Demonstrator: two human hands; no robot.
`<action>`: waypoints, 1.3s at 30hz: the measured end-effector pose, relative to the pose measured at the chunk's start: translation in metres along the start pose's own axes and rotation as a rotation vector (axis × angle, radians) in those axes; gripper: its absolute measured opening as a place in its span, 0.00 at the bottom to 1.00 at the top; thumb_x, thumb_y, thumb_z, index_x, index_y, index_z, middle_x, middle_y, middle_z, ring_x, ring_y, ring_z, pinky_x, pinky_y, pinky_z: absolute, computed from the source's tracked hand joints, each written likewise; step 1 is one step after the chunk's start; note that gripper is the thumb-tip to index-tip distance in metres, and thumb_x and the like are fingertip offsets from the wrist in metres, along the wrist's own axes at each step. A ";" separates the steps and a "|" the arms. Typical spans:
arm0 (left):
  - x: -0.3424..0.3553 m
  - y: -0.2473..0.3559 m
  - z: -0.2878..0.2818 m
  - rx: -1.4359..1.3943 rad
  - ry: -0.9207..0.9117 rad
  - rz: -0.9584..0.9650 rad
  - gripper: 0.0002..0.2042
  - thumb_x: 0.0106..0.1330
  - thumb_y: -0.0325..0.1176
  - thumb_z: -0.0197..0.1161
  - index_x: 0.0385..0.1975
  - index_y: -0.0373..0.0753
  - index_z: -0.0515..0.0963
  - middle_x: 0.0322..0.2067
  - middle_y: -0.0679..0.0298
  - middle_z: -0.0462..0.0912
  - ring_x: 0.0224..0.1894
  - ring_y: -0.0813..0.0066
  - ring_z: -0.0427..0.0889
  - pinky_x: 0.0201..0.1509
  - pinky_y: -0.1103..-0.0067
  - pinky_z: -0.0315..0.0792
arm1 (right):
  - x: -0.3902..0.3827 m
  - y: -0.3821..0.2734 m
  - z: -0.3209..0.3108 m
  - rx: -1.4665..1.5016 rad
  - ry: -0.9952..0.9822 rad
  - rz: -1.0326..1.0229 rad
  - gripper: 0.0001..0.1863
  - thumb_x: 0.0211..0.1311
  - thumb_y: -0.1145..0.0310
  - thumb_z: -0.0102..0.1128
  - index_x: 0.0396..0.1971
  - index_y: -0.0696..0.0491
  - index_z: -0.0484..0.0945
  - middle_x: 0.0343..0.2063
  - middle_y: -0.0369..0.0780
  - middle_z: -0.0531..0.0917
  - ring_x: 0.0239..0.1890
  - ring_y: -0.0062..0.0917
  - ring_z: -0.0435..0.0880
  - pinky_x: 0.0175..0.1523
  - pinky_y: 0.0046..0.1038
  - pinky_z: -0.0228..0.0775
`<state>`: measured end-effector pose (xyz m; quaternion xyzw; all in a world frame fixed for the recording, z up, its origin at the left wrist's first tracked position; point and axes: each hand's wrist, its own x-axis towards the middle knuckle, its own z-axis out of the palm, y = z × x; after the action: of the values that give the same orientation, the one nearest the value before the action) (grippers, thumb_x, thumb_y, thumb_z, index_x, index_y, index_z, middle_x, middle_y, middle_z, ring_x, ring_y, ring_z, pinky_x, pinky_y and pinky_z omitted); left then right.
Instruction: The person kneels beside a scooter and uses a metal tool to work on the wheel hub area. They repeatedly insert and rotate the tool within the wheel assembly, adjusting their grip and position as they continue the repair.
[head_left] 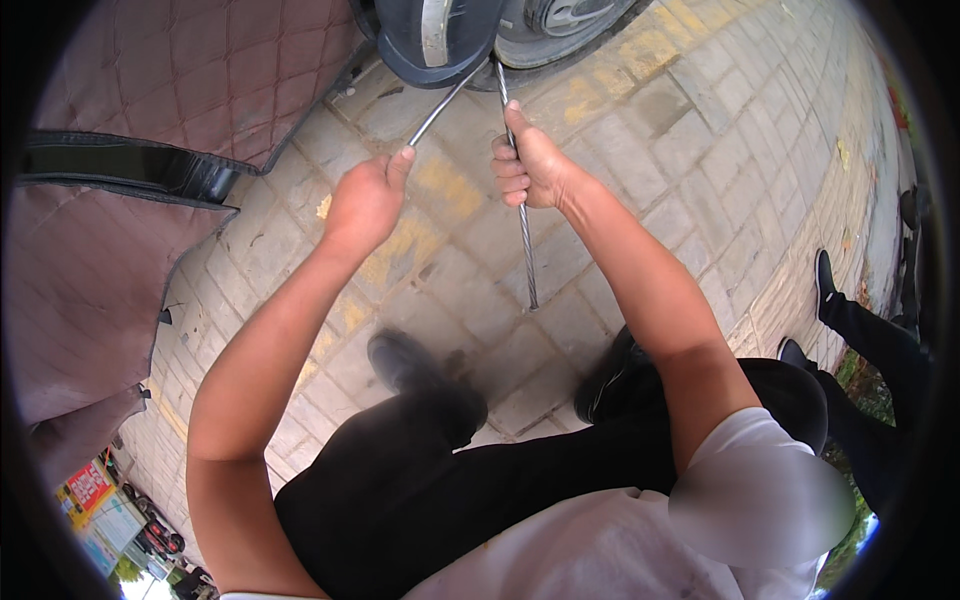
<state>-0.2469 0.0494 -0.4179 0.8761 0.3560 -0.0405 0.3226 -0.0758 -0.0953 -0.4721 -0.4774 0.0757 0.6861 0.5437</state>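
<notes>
Your left hand (365,200) is closed in a fist around the lower end of a thin, smooth grey metal rod (445,100), thumb stretched up along it; the rod slants up and to the right from your fist to the dark rounded fender (440,40) of a vehicle at the top of the view. Your right hand (530,170) is closed around a twisted, ribbed steel bar (522,235), which runs almost straight up and down: its upper end reaches the same spot under the fender, next to the tyre (560,25), and its lower end hangs free below your fist, above the paving. The two metal pieces meet near the fender and spread apart towards your hands, like a narrow V. The ribbed bar looks dull grey with a spiral pattern along its whole length; the smooth rod shows a bright glint.

No open container shows here. Under it all lies a pavement of grey bricks (700,130) with worn yellow paint patches. To your left hangs a quilted maroon cover (90,290) with a black trim band. Your black shoes (400,360) stand on the bricks below the hands. At the right edge another person's dark trouser leg and shoe (850,310) show, well apart from you
</notes>
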 end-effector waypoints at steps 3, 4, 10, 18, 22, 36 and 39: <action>-0.023 0.007 0.048 -0.256 -0.105 -0.131 0.27 0.72 0.51 0.44 0.30 0.29 0.76 0.30 0.39 0.78 0.36 0.42 0.76 0.43 0.62 0.69 | -0.001 0.002 0.002 0.022 -0.010 -0.008 0.34 0.63 0.28 0.27 0.13 0.44 0.52 0.11 0.27 0.48 0.12 0.17 0.44 0.18 0.24 0.40; -0.023 0.009 0.060 -0.282 -0.070 -0.124 0.27 0.72 0.53 0.44 0.27 0.30 0.74 0.26 0.47 0.75 0.32 0.52 0.73 0.40 0.66 0.68 | -0.002 0.002 0.003 0.030 -0.014 -0.010 0.34 0.63 0.28 0.27 0.13 0.44 0.52 0.11 0.27 0.48 0.12 0.17 0.44 0.18 0.24 0.40; -0.024 0.012 0.095 -0.423 -0.015 -0.196 0.25 0.72 0.54 0.45 0.23 0.36 0.71 0.19 0.66 0.69 0.24 0.74 0.67 0.33 0.76 0.65 | -0.004 0.004 0.007 0.061 -0.034 -0.041 0.34 0.63 0.29 0.27 0.14 0.44 0.53 0.10 0.27 0.49 0.11 0.17 0.45 0.18 0.24 0.40; -0.048 0.044 0.110 -1.092 -0.318 -0.416 0.21 0.72 0.55 0.46 0.30 0.41 0.71 0.21 0.72 0.70 0.22 0.80 0.66 0.30 0.81 0.66 | 0.004 0.006 0.011 0.113 0.038 -0.092 0.34 0.66 0.32 0.29 0.18 0.49 0.62 0.11 0.29 0.55 0.11 0.19 0.52 0.17 0.25 0.48; -0.052 0.056 0.117 -0.934 -0.402 -0.370 0.21 0.72 0.54 0.46 0.28 0.41 0.72 0.22 0.71 0.72 0.28 0.80 0.69 0.34 0.79 0.66 | 0.002 0.012 0.010 0.218 0.129 -0.310 0.32 0.68 0.39 0.39 0.32 0.58 0.72 0.18 0.35 0.70 0.16 0.23 0.67 0.24 0.27 0.66; -0.065 0.090 0.112 -1.140 0.052 -0.602 0.15 0.75 0.46 0.43 0.41 0.38 0.66 0.34 0.58 0.75 0.22 0.75 0.71 0.27 0.76 0.69 | -0.030 -0.015 -0.039 -0.520 0.701 -0.931 0.13 0.68 0.64 0.49 0.34 0.61 0.74 0.23 0.50 0.79 0.29 0.46 0.79 0.38 0.39 0.71; -0.062 0.089 0.107 -1.092 -0.041 -0.622 0.15 0.75 0.44 0.43 0.39 0.37 0.68 0.29 0.58 0.76 0.19 0.76 0.69 0.25 0.77 0.67 | -0.029 -0.017 -0.030 -0.552 0.610 -1.087 0.12 0.67 0.65 0.50 0.42 0.56 0.77 0.27 0.52 0.80 0.32 0.46 0.80 0.41 0.38 0.71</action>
<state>-0.2181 -0.0989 -0.4365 0.4396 0.5574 0.0384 0.7032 -0.0458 -0.1264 -0.4594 -0.7407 -0.2030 0.1444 0.6240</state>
